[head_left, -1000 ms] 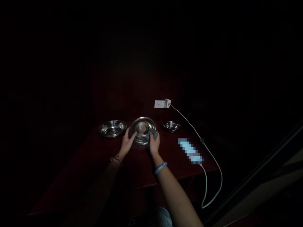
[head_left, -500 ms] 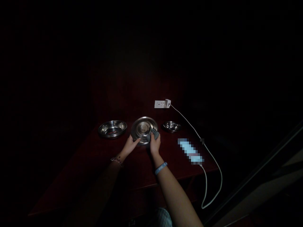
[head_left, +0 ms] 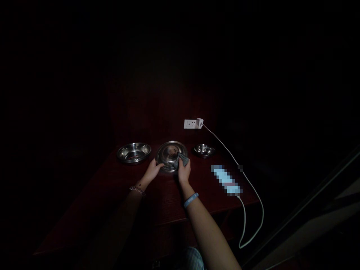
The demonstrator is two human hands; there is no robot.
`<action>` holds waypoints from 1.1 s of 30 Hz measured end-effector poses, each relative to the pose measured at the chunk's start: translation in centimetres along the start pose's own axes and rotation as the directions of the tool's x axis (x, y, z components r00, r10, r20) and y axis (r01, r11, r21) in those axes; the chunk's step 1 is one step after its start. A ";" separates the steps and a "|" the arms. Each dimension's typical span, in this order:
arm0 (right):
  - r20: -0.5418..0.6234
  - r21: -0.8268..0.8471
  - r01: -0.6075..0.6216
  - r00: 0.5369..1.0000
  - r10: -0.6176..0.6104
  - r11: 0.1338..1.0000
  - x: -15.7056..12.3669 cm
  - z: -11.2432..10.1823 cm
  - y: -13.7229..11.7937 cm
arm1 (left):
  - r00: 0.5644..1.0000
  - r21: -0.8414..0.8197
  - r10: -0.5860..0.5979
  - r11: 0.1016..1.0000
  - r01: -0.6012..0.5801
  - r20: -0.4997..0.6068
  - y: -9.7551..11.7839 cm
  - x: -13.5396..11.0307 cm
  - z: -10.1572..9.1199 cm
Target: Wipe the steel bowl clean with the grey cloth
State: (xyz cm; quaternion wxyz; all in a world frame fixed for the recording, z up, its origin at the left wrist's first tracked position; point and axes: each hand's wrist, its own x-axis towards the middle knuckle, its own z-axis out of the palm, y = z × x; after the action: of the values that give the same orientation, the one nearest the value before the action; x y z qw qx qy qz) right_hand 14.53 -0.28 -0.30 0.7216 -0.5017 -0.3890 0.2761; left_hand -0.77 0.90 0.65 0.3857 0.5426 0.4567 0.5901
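Note:
A round, shiny metal lid (head_left: 169,152) is between my hands, over the middle of the dark red table (head_left: 160,202). My left hand (head_left: 152,170) grips its near left rim, thumb on top and the other fingers hidden underneath. In my right hand (head_left: 184,171) is a crumpled grey cloth (head_left: 183,159), pressed against the lid's right side near the rim. My right fingers are partly hidden by the cloth and the lid.
To the left stands a wide metal basin (head_left: 134,153), to the right a small metal bowl (head_left: 204,150). A blurred-out phone (head_left: 227,180) lies at right, its white cable (head_left: 263,213) looping past the table edge to a charger (head_left: 199,123) in the wall socket (head_left: 189,124).
The lid has tilted and now lies flatter, its far rim slightly lower. My left hand has shifted a little left along with it. The right hand and cloth have hardly moved.

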 end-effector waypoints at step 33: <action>-0.010 -0.106 -0.012 1.000 0.011 0.994 -0.2 -0.2 -0.8 | 0.994 -0.038 0.099 0.994 -0.098 0.033 -1.3 -0.3 0.3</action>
State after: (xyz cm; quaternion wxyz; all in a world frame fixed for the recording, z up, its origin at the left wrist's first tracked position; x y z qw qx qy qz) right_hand 14.60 -0.86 0.30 0.6941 -0.5430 -0.3967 0.2567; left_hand -0.53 1.05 -0.64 0.3739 0.5677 0.4116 0.6071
